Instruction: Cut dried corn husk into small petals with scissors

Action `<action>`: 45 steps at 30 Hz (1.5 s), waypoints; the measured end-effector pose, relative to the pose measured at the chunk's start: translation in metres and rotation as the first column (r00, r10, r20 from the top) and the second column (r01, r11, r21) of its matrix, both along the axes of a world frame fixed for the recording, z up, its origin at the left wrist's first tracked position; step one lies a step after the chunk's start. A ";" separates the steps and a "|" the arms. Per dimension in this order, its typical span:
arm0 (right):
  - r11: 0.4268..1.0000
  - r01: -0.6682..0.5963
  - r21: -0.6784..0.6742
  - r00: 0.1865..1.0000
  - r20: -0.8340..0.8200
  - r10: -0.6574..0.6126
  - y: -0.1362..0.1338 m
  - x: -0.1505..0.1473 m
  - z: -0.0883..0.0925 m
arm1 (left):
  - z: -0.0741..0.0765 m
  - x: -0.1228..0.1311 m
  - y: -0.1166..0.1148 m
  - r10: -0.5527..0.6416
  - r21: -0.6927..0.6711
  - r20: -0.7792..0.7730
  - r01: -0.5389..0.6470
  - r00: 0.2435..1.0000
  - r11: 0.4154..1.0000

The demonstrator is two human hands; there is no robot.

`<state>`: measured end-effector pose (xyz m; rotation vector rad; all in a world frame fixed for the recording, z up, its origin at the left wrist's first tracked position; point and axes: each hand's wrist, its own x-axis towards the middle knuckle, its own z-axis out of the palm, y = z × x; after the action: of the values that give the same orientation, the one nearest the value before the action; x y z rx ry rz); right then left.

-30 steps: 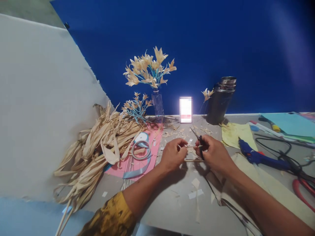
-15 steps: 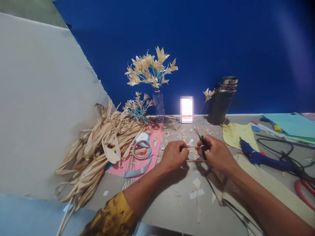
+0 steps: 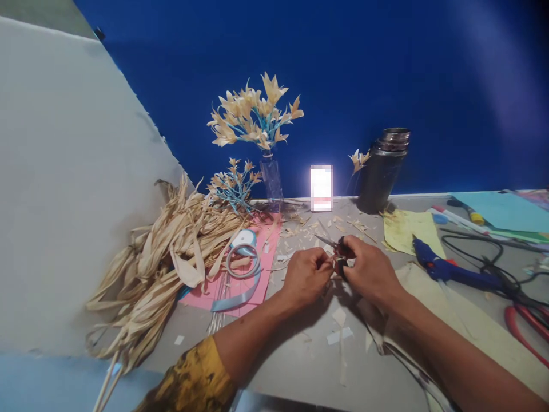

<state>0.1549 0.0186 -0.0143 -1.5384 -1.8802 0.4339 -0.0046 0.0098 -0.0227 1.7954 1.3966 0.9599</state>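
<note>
Fingers of the right hand (image 3: 371, 270) are seen closed around the dark handles of a pair of scissors (image 3: 328, 242), whose blades are pointed up and to the left, away from the person, just above the desk (image 3: 291, 366). The left hand (image 3: 306, 276) is held just beside the right, with its thumb and forefinger pinched together close to the scissor handles. Whatever is pinched there is too small to be made out. Both hands are held over the middle of the desk, among pale scraps (image 3: 339, 335) scattered on the grey surface.

To the left, a pile of dried husks (image 3: 171, 252) is spread against a white board (image 3: 64, 171) and partly over a pink sheet (image 3: 257, 280), on which a roll of ribbon (image 3: 243, 260) is laid. At the back, against the blue wall (image 3: 429, 86), a glass vase (image 3: 271, 178) of pale flowers (image 3: 253, 117), a lit screen (image 3: 321, 187) and a metal flask (image 3: 381, 171) are stood. To the right of the hands, a yellow sheet (image 3: 405, 229) and a blue glue gun (image 3: 446, 270) are laid, and red handles (image 3: 512, 320) are seen near the desk's right edge.
</note>
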 end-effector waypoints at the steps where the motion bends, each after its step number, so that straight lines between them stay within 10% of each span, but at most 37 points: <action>1: 0.999 0.035 0.020 0.999 0.007 -0.035 0.002 0.003 0.001 | 0.001 0.000 0.000 0.023 -0.024 0.045 -0.022 0.999 0.999; 6: 0.993 0.002 -0.115 0.906 -0.420 -0.050 0.016 0.026 0.013 | 0.004 -0.008 0.010 0.056 -0.328 0.491 0.125 0.869 0.936; 10: 0.968 -0.206 -0.144 0.793 -0.604 0.079 0.012 0.028 0.020 | 0.001 -0.014 0.016 0.055 -0.450 0.795 0.527 0.605 0.721; 15: 0.932 -0.346 -0.111 0.729 -0.657 0.192 0.003 0.021 0.017 | -0.001 -0.015 0.013 0.145 -0.471 0.877 0.758 0.458 0.451; 19: 0.927 -0.353 -0.128 0.765 -0.610 0.207 0.001 0.022 0.015 | -0.004 -0.011 0.009 0.134 -0.468 0.882 0.811 0.451 0.350; 21: 0.925 -0.342 -0.167 0.767 -0.618 0.172 0.001 0.021 0.016 | -0.005 -0.007 0.007 0.080 -0.483 0.866 0.785 0.494 0.388; 25: 0.937 -0.264 -0.230 0.722 -0.691 0.034 0.001 0.018 0.017 | -0.003 0.000 0.000 0.011 -0.396 0.775 0.472 0.631 0.787; 28: 0.946 -0.201 -0.254 0.686 -0.726 -0.049 0.002 0.015 0.017 | -0.001 0.002 -0.003 0.008 -0.282 0.681 0.253 0.732 0.925; 34: 0.944 -0.187 -0.272 0.628 -0.772 -0.098 0.002 0.011 0.017 | 0.003 0.001 0.001 0.116 -0.307 0.634 0.112 0.765 0.945; 40: 0.922 -0.262 -0.284 0.706 -0.708 -0.017 0.000 0.004 0.010 | 0.014 -0.003 0.007 0.294 -0.379 0.842 0.108 0.452 0.919; 45: 0.884 -0.357 -0.304 0.763 -0.641 0.087 -0.008 -0.009 0.010 | 0.020 -0.004 0.006 0.281 -0.341 0.878 0.096 0.388 0.935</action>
<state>0.1462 0.0103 -0.0045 -1.1857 -1.4943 1.3504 -0.0091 0.0161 -0.0029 0.6135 0.8044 1.3681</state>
